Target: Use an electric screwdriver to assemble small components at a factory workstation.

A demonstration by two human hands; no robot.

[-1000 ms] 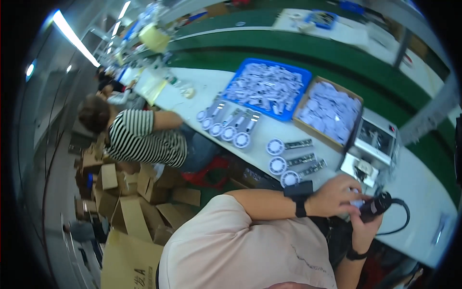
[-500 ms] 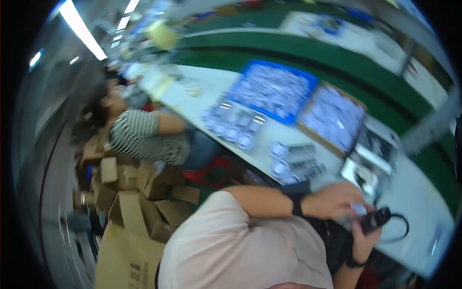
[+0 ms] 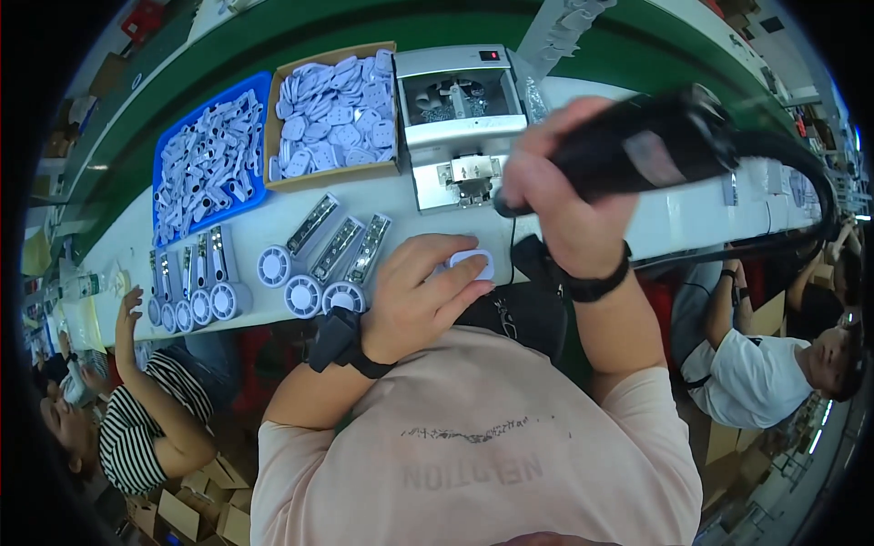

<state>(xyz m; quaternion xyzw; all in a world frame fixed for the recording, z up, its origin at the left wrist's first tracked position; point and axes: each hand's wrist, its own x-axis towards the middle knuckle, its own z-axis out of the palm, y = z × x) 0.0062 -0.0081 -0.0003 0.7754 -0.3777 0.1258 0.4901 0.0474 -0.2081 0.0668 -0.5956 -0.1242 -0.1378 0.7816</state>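
Note:
My right hand (image 3: 566, 196) is wrapped around a black electric screwdriver (image 3: 628, 146), raised above the table and lying nearly level. Its cable curves away on the right. Beside the silver screw feeder (image 3: 462, 127), the screwdriver's thin end points left. Close to my body at the table's near edge, my left hand (image 3: 414, 296) grips a small pale plastic cover (image 3: 473, 264) with rounded corners. Fingers hide part of that cover. To the left of this hand lie several fan-like handheld units (image 3: 341, 246), round at one end, with circuit boards showing in their open handles.
A cardboard box (image 3: 397, 168) of pale covers and a blue tray (image 3: 266, 187) of slim handle parts stand along the far side of the white table (image 3: 255, 214). Co-workers sit on both sides, one in a striped shirt (image 3: 150, 409), one in a white shirt (image 3: 756, 378).
The view has swung round and levelled. My hands, close together at the right before, are now apart. The screwdriver has been lifted near the screw feeder; the pale cover stays in my left hand.

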